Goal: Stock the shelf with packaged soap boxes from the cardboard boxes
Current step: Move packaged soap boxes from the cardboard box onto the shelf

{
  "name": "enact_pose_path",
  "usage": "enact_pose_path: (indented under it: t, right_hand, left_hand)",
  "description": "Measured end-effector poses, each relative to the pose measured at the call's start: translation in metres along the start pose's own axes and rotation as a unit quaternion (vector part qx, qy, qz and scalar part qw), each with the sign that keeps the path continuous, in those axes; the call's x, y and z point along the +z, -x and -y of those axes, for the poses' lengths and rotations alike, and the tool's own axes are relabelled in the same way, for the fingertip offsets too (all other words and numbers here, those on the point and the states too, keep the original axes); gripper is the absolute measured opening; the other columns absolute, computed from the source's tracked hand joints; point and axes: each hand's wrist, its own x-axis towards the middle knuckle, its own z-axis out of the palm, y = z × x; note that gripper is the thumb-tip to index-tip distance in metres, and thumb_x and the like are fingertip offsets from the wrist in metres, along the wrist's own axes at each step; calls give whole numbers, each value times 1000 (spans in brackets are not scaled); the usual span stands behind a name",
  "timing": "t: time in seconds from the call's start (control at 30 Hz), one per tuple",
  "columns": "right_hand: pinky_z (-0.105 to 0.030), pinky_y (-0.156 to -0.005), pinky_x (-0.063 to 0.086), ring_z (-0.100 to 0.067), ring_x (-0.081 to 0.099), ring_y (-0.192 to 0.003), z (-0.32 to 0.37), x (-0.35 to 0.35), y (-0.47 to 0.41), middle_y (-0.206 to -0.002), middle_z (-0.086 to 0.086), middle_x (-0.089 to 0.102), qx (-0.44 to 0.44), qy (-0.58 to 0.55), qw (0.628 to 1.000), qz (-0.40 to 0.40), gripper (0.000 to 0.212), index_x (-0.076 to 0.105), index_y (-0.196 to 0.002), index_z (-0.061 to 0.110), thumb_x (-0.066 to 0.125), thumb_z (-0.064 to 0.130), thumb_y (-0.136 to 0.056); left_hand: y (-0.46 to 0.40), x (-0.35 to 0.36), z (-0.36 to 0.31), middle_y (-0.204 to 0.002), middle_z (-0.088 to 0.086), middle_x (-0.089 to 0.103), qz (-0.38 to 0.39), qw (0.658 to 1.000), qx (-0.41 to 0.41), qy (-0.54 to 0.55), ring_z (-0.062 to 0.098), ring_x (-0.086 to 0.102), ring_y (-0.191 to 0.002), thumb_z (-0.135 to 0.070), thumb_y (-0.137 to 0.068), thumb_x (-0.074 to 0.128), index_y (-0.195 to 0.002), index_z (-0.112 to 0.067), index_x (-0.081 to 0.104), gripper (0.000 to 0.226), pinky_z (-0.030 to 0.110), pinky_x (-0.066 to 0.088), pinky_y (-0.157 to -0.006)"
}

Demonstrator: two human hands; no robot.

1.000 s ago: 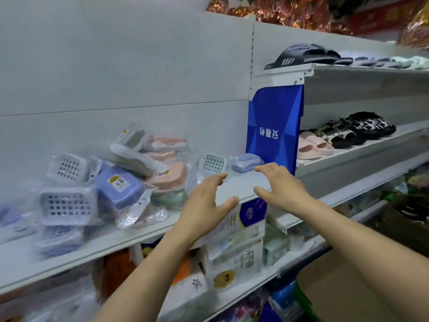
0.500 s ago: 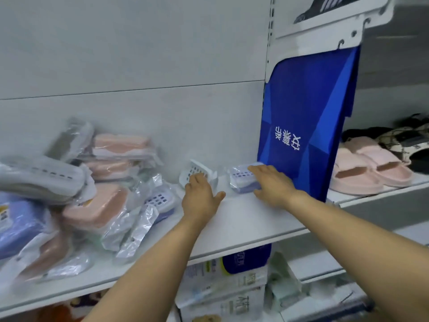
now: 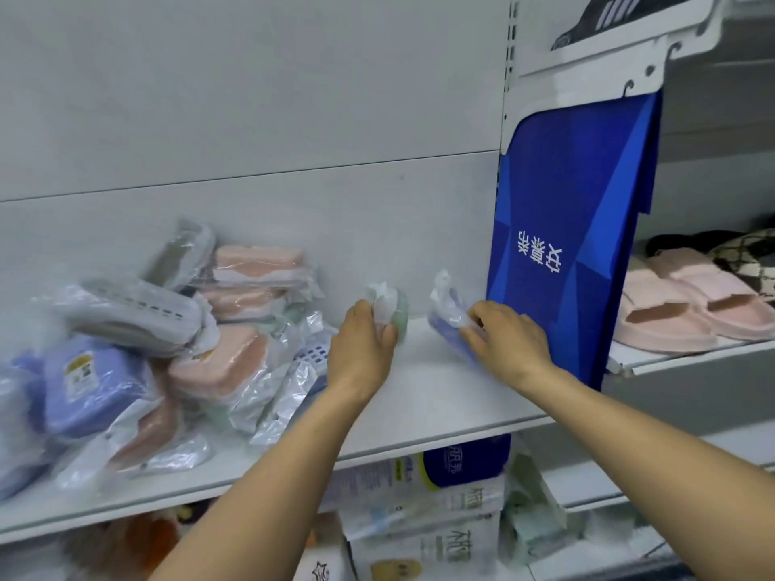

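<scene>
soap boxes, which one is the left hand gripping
The green soap box in clear wrap, left hand closed on it; the right hand holds a blue one.

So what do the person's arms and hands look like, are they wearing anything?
Both arms are bare from wrist to the picture's edge: no sleeves show. The left hand and right hand wear no gloves, and no rings, watch or bracelet can be seen.

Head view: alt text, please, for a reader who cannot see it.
A person's left hand grips a green plastic-wrapped soap box and the right hand a blue plastic-wrapped soap box on a white shelf, between a heap of wrapped soap boxes and a blue divider panel.
</scene>
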Motion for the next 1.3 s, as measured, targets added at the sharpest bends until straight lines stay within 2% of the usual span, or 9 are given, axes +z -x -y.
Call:
enact_pose_path:
  t: [0.13,0.2,0.3,0.47,0.63,0.87,1.07,1.2,1.3]
  right_hand:
    - [-33,-63,34,-23,54,-78,41,-25,38,-85,1,59,31,-128,990,-54,24,54,-89,15,50,38,-96]
    - [-34,-62,40,-18,55,-76,71,-36,62,-83,5,60,18,-169,984,-63,23,55,-88,18,53,40,-94]
    - [-35,-67,46,-13,57,-76,127,-54,101,-82,10,60,-18,-209,975,-74,19,56,-86,20,57,39,-91]
    - [-37,-68,50,-13,60,-81,238,-76,173,-86,9,61,-65,-269,957,-85,16,56,-85,20,61,35,-89]
    - [-46,-69,52,-13,60,-76,356,-78,244,-82,9,62,-114,-321,938,-70,16,59,-85,20,63,34,-87]
    - [-38,-64,48,-13,54,-65,515,-36,319,-71,8,56,-149,-387,910,4,18,55,-77,20,67,31,-86]
    - [-42,-70,53,-15,57,-71,640,5,346,-78,4,61,-193,-400,892,79,16,58,-82,18,67,31,-87]
    - [-43,-69,54,-16,59,-72,722,40,348,-79,4,62,-208,-406,884,106,17,59,-83,19,67,34,-86]
    - [-41,-69,54,-16,59,-72,790,71,349,-79,4,62,-221,-413,873,134,17,58,-83,20,66,34,-87]
  left_hand:
    - [48,-56,11,-100,1,63,-48,993,28,107,17,59,-88,-25,-94,57,-106,-15,57,17,34,47,-76]
    - [84,-91,21,-93,-5,62,-67,987,45,139,7,58,-85,-22,-92,60,-99,-26,57,8,23,45,-72]
    - [141,-145,41,-92,-19,61,-87,981,47,167,-3,58,-83,-22,-92,64,-102,-31,57,15,5,41,-68]
    - [234,-229,87,-98,-16,69,-100,966,31,235,-4,63,-91,-26,-93,65,-113,-26,62,21,11,47,-75]
    - [324,-327,155,-104,-15,69,-132,964,20,231,-3,65,-95,-27,-92,66,-120,-23,60,29,11,49,-75]
    - [416,-441,276,-107,-13,67,-177,970,-53,161,-10,61,-94,-22,-92,66,-127,-18,60,35,4,45,-73]
    - [461,-526,368,-93,-7,70,-225,958,-143,107,9,67,-85,-26,-89,70,-107,-21,63,20,34,55,-76]
    - [478,-571,433,-91,-10,69,-245,949,-185,75,4,65,-82,-30,-89,70,-105,-25,61,19,35,56,-76]
    - [480,-605,491,-91,-7,70,-246,943,-215,59,11,66,-83,-32,-88,70,-106,-23,63,21,36,56,-75]
